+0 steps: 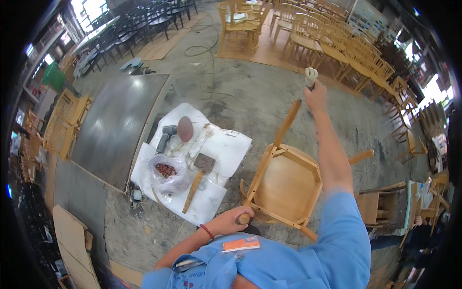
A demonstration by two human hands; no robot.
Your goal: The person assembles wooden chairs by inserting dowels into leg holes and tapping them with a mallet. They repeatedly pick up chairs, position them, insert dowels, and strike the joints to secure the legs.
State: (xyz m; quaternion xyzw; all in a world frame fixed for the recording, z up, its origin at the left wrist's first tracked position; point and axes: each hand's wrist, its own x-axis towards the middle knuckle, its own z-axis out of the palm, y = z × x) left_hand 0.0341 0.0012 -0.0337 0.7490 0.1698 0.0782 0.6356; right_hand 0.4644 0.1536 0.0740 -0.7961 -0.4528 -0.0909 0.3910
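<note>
An overturned wooden chair point(288, 185) stands before me, its seat underside facing up and its legs sticking out. My left hand point(226, 222), with a red bead bracelet at the wrist, is wrapped round the end of the chair's near-left leg point(243, 219). My right arm reaches across the chair, outstretched past its far side. Closed in my right hand point(316, 98) is an off-white roll point(311, 76), its coiled end showing; its material is unclear. The roll is apart from the chair's far leg point(288, 123).
To the left, a white foam sheet point(219, 190) bears a wooden mallet point(198, 176), a power sander point(173, 135) and a plastic-lined bowl point(167, 174) of reddish-brown bits. Beyond stands a dark panel point(118, 127). Rows of wooden chairs point(332, 45) fill the far right.
</note>
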